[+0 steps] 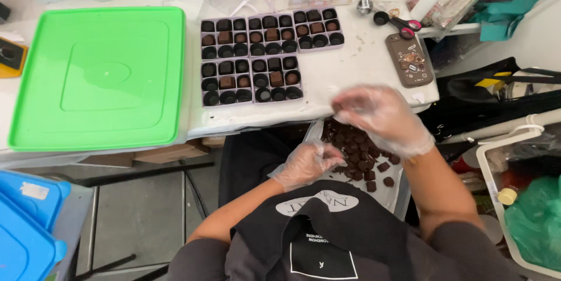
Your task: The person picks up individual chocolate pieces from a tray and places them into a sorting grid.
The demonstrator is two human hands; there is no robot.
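Note:
Both my hands wear thin clear plastic gloves. My right hand [380, 114] hovers, blurred, over the near edge of the white table, fingers curled; a small dark piece seems pinched at its fingertips. My left hand [307, 163] is lower, above my lap, fingers closed on a small brown chocolate. Beneath both hands sits a tray of loose brown chocolate squares [356, 152]. On the table [350, 70] lie several small box inserts [251, 59] with dark paper cups, some holding chocolates.
A large green plastic lid [99, 76] covers the table's left. A phone in a decorated case [409, 59] and scissors [400, 23] lie at the right. Blue bins [26, 222] stand at lower left, a white basket with a green bag [532, 217] at right.

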